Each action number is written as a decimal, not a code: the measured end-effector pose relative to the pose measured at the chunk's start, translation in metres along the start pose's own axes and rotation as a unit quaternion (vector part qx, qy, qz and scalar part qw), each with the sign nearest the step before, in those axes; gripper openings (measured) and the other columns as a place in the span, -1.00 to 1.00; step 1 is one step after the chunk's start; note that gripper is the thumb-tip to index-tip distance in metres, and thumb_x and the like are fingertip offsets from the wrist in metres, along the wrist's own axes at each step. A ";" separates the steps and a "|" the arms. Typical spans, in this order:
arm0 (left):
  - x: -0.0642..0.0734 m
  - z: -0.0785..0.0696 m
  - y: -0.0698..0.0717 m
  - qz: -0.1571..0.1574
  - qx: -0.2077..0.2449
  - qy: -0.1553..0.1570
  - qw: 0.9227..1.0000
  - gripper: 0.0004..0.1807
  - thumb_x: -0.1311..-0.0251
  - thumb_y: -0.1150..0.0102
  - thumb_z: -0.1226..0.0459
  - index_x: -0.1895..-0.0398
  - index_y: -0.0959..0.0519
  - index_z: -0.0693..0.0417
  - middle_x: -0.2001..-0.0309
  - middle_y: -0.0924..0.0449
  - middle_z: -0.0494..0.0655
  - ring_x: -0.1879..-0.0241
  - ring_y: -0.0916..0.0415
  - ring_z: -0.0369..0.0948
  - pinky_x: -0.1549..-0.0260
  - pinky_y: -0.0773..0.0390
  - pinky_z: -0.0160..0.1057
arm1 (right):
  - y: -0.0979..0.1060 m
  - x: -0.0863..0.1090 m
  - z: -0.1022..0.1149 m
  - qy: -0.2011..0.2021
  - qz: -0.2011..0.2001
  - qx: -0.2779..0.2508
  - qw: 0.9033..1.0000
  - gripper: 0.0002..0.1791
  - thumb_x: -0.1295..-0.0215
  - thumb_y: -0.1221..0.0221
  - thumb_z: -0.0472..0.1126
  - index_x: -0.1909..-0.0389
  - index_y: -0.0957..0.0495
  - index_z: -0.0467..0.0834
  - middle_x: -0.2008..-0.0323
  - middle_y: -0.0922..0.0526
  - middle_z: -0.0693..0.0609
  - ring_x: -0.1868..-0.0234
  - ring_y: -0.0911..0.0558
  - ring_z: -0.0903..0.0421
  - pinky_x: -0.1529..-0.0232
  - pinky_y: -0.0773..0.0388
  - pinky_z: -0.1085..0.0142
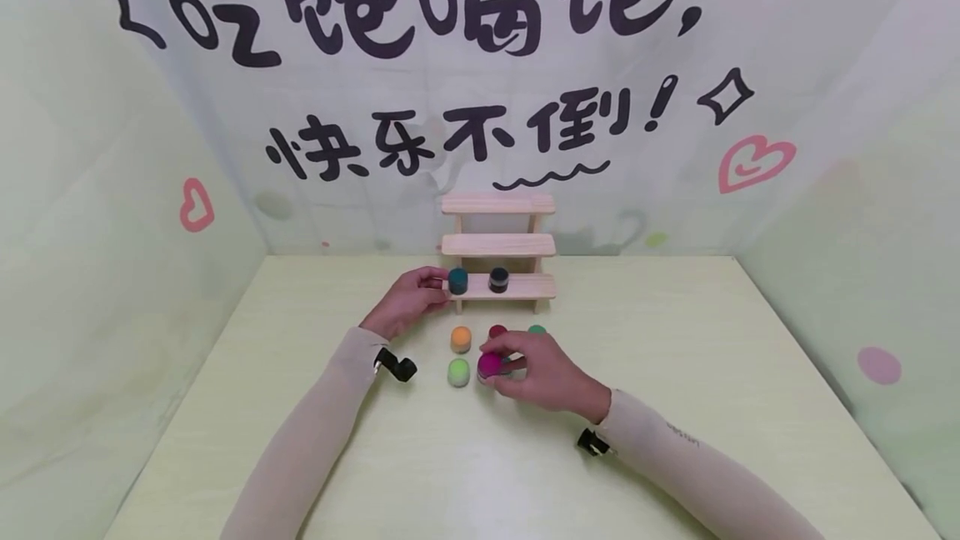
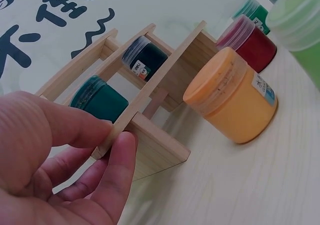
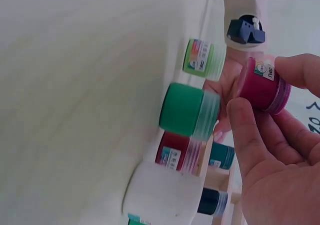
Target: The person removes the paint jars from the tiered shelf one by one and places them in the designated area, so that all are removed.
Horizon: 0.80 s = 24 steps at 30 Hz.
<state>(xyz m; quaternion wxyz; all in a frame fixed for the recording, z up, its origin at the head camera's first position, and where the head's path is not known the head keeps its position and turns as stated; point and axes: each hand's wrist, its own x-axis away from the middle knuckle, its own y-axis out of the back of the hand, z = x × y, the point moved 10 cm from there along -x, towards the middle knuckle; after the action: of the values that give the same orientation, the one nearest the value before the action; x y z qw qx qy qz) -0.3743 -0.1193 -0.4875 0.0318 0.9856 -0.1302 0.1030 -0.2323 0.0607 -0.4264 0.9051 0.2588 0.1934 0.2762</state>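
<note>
My left hand (image 1: 405,303) pinches the left end of the lowest board on a small three-step wooden rack (image 2: 167,77) between thumb and fingers. Right beside the thumb, a teal paint jar (image 2: 101,102) stands on that board. A dark paint jar (image 1: 498,280) stands farther along the same step. My right hand (image 1: 551,373) grips a magenta paint jar (image 3: 261,87) between thumb and fingers, raised off the table in the right wrist view. Its label faces that camera. In the head view this hand partly covers jars behind it.
On the table in front of the rack stand an orange jar (image 1: 461,339), a light green jar (image 1: 458,372), a dark red jar (image 3: 175,152) and a green jar (image 3: 185,110). A white rounded object (image 3: 160,195) is close by in the right wrist view. A printed cloth (image 1: 360,215) hangs behind.
</note>
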 end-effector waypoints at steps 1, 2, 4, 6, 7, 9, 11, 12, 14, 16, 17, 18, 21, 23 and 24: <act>0.000 0.000 0.000 0.000 -0.001 0.000 1.000 -0.52 -0.37 -0.15 0.54 -0.36 -0.47 0.29 -0.02 -0.52 0.08 0.08 -0.60 -0.16 -0.27 -0.69 -0.07 | -0.002 0.001 0.001 0.004 0.003 -0.001 1.000 -0.62 -0.27 -0.47 -0.26 -0.10 -0.68 -0.15 0.06 -0.76 0.02 0.05 -0.73 0.14 0.07 -0.83 0.21; -0.001 0.000 0.000 0.001 -0.002 -0.001 1.000 -0.52 -0.37 -0.15 0.54 -0.36 -0.47 0.29 -0.01 -0.53 0.07 0.09 -0.61 -0.16 -0.25 -0.70 -0.08 | -0.004 0.001 0.003 0.006 0.006 -0.004 1.000 -0.61 -0.27 -0.47 -0.26 -0.10 -0.68 -0.17 0.06 -0.75 0.01 0.06 -0.73 0.15 0.07 -0.84 0.19; -0.001 -0.001 0.001 0.002 -0.003 -0.002 1.000 -0.52 -0.37 -0.15 0.54 -0.35 -0.47 0.29 -0.01 -0.53 0.07 0.09 -0.61 -0.16 -0.24 -0.71 -0.09 | -0.007 0.003 0.004 0.005 0.012 -0.005 1.000 -0.60 -0.27 -0.47 -0.26 -0.12 -0.67 -0.20 0.05 -0.74 0.01 0.07 -0.73 0.17 0.06 -0.84 0.18; -0.001 0.000 0.001 0.003 -0.002 0.000 1.000 -0.52 -0.37 -0.16 0.54 -0.35 -0.47 0.28 -0.01 -0.53 0.07 0.08 -0.61 -0.16 -0.24 -0.71 -0.09 | -0.010 0.004 0.005 0.002 0.018 -0.003 1.000 -0.59 -0.26 -0.46 -0.27 -0.12 -0.67 -0.21 0.05 -0.73 0.02 0.08 -0.73 0.19 0.06 -0.84 0.18; -0.001 0.000 0.001 0.003 -0.002 0.001 1.000 -0.52 -0.37 -0.16 0.54 -0.35 -0.48 0.28 -0.01 -0.53 0.07 0.08 -0.61 -0.15 -0.24 -0.71 -0.09 | -0.011 0.004 0.005 -0.001 0.020 -0.002 1.000 -0.59 -0.26 -0.46 -0.27 -0.12 -0.67 -0.20 0.04 -0.74 0.03 0.09 -0.73 0.20 0.06 -0.84 0.18; 0.000 0.000 0.002 0.003 0.000 0.004 1.000 -0.52 -0.37 -0.16 0.54 -0.35 -0.48 0.27 -0.01 -0.52 0.07 0.08 -0.61 -0.15 -0.24 -0.71 -0.09 | -0.015 0.005 0.006 -0.003 0.027 0.001 1.000 -0.60 -0.26 -0.46 -0.28 -0.12 -0.68 -0.19 0.03 -0.75 0.05 0.07 -0.73 0.22 0.03 -0.83 0.18; 0.001 0.001 0.002 0.003 0.001 0.005 1.000 -0.52 -0.37 -0.15 0.54 -0.35 -0.48 0.27 -0.01 -0.52 0.07 0.07 -0.62 -0.14 -0.25 -0.70 -0.08 | -0.019 0.005 0.007 -0.001 0.035 0.002 0.999 -0.60 -0.27 -0.45 -0.28 -0.12 -0.68 -0.20 0.01 -0.76 0.05 0.04 -0.73 0.23 0.01 -0.82 0.20; 0.001 0.002 0.002 0.004 0.000 0.005 1.000 -0.53 -0.38 -0.15 0.53 -0.34 -0.48 0.27 -0.01 -0.52 0.07 0.07 -0.61 -0.14 -0.26 -0.69 -0.07 | -0.021 0.006 0.007 -0.001 0.038 0.001 0.999 -0.60 -0.27 -0.45 -0.29 -0.13 -0.68 -0.20 0.00 -0.77 0.05 0.02 -0.73 0.23 0.00 -0.82 0.21; 0.001 0.002 0.002 0.004 0.000 0.004 1.000 -0.53 -0.38 -0.15 0.53 -0.34 -0.48 0.27 -0.01 -0.52 0.07 0.07 -0.61 -0.14 -0.27 -0.69 -0.06 | -0.025 0.006 0.007 -0.001 0.046 0.000 0.999 -0.61 -0.28 -0.44 -0.30 -0.13 -0.69 -0.21 -0.02 -0.77 0.06 0.00 -0.72 0.24 -0.02 -0.81 0.25; 0.001 0.002 0.002 0.005 -0.001 0.004 1.000 -0.54 -0.38 -0.15 0.53 -0.34 -0.48 0.27 -0.01 -0.53 0.07 0.07 -0.61 -0.14 -0.27 -0.69 -0.06 | -0.030 0.006 0.007 -0.006 0.054 -0.004 0.999 -0.61 -0.29 -0.43 -0.31 -0.13 -0.69 -0.21 -0.03 -0.78 0.07 0.00 -0.73 0.25 -0.03 -0.79 0.30; 0.001 0.003 0.002 0.006 -0.001 0.005 1.000 -0.54 -0.38 -0.15 0.52 -0.34 -0.48 0.27 -0.01 -0.53 0.07 0.07 -0.61 -0.14 -0.26 -0.69 -0.07 | -0.032 0.006 0.006 -0.008 0.058 -0.007 0.998 -0.62 -0.30 -0.43 -0.31 -0.13 -0.69 -0.22 -0.04 -0.78 0.07 0.01 -0.74 0.26 -0.03 -0.79 0.33; 0.001 0.003 0.001 0.006 0.000 0.005 1.000 -0.54 -0.38 -0.15 0.52 -0.34 -0.48 0.26 -0.01 -0.53 0.07 0.07 -0.62 -0.15 -0.26 -0.69 -0.08 | -0.034 0.006 0.006 -0.013 0.063 -0.010 0.998 -0.61 -0.30 -0.43 -0.31 -0.14 -0.69 -0.22 -0.04 -0.77 0.07 0.01 -0.74 0.27 -0.03 -0.78 0.35; 0.000 0.003 0.002 0.007 0.001 0.004 1.000 -0.54 -0.39 -0.16 0.52 -0.34 -0.48 0.27 -0.01 -0.53 0.06 0.08 -0.62 -0.16 -0.23 -0.71 -0.11 | -0.042 0.005 0.004 -0.026 0.078 -0.021 0.996 -0.62 -0.33 -0.42 -0.28 -0.15 -0.68 -0.22 -0.06 -0.76 0.07 0.00 -0.75 0.29 -0.03 -0.75 0.42; -0.001 0.002 0.001 0.008 0.004 0.003 1.000 -0.54 -0.39 -0.17 0.52 -0.34 -0.47 0.27 0.00 -0.54 0.05 0.09 -0.63 -0.18 -0.21 -0.72 -0.12 | -0.046 0.004 0.003 -0.034 0.087 -0.025 0.995 -0.62 -0.34 -0.43 -0.27 -0.15 -0.68 -0.22 -0.06 -0.75 0.07 -0.01 -0.75 0.30 -0.03 -0.74 0.45; -0.002 0.002 0.001 0.009 0.004 0.001 1.000 -0.54 -0.40 -0.17 0.52 -0.34 -0.47 0.27 0.00 -0.54 0.05 0.10 -0.63 -0.18 -0.19 -0.73 -0.13 | -0.048 0.004 0.002 -0.039 0.091 -0.027 0.995 -0.62 -0.34 -0.43 -0.27 -0.15 -0.69 -0.21 -0.06 -0.75 0.08 -0.02 -0.75 0.31 -0.03 -0.74 0.47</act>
<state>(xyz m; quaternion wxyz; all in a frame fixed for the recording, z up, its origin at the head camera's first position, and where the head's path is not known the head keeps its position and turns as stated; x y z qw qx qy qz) -0.3757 -0.1198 -0.4894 0.0267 0.9843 -0.1389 0.1052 -0.2090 0.0280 -0.4534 0.8898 0.2612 0.1257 0.3524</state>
